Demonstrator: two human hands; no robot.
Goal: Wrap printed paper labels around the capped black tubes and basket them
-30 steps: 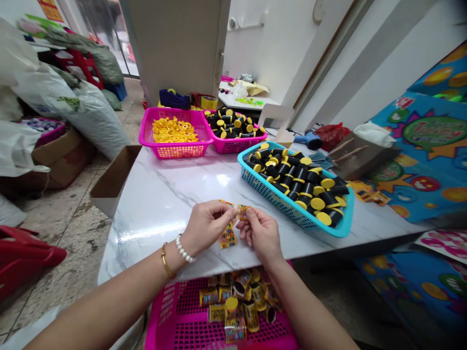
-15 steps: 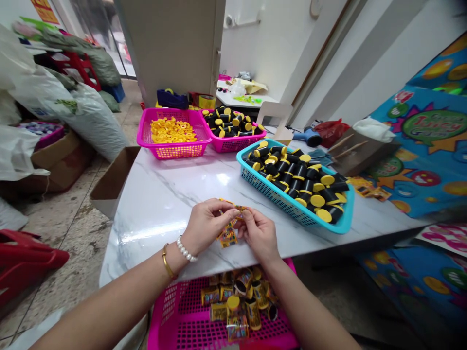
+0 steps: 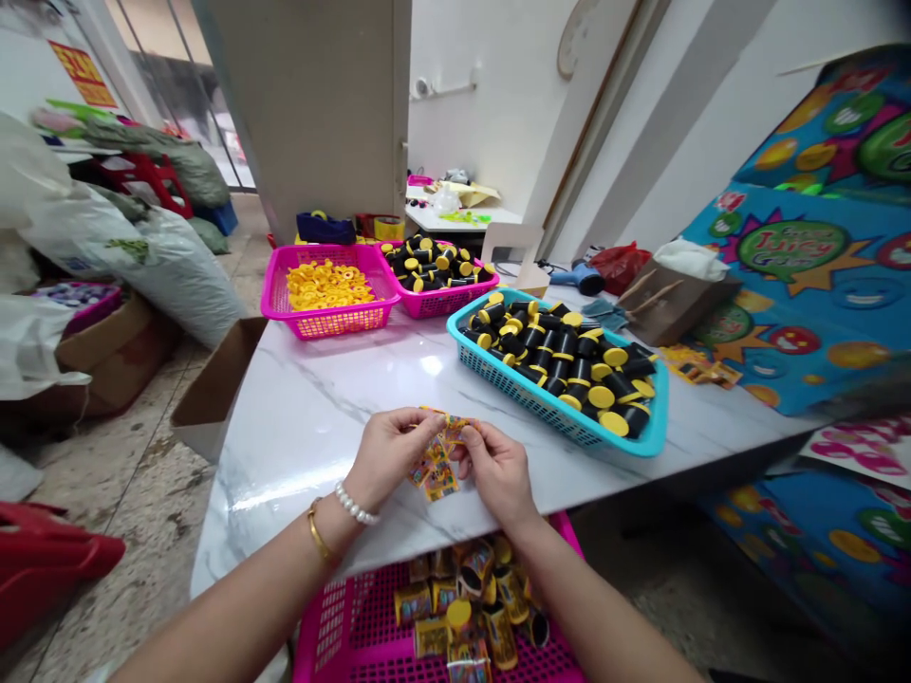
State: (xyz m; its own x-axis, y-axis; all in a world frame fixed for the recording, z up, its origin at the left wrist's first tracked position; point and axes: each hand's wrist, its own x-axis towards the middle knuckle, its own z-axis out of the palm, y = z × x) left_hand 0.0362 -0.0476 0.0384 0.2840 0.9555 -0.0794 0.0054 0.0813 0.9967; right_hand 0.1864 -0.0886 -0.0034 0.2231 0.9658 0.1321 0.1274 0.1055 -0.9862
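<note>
My left hand (image 3: 390, 453) and my right hand (image 3: 498, 472) meet over the table's front part. Between their pinched fingertips is a small orange, colourfully printed label sleeve (image 3: 454, 433), each hand gripping one end. More printed labels (image 3: 439, 482) lie on the tabletop just under the fingers. A turquoise basket (image 3: 548, 410) of black cylinders with yellow caps (image 3: 562, 343) stands beyond my right hand. Below the table edge, a magenta basket (image 3: 331, 617) holds cylinders wrapped in printed labels (image 3: 431, 637); my forearms partly cover it.
At the back stand a pink basket of yellow ring-like parts (image 3: 331, 286) and another of black cylinders (image 3: 434, 264). Orange labels (image 3: 701, 365) lie right of the turquoise basket. A cardboard box (image 3: 220, 379) sits left of the table; printed cartons (image 3: 804, 275) are stacked at right.
The view has shifted slightly. My fingers have spread the label a little wider between them, and more of the labels beneath shows.
</note>
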